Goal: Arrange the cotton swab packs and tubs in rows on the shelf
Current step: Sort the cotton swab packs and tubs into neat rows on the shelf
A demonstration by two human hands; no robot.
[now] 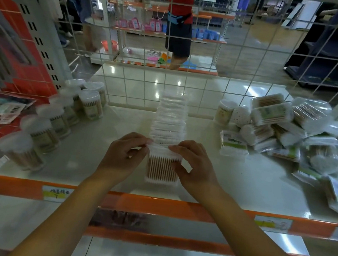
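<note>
While both hands are pinching its top edge, left hand (124,155) and right hand (194,165) on either side, the swab pack (163,168) is standing between them at the front of the row of packs (170,117) on the shelf (242,177).

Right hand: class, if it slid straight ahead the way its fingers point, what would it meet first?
Probably the clear flat swab pack that the right hand already pinches at its top; beyond lies the row of clear packs, though depth is uncertain.
</note>
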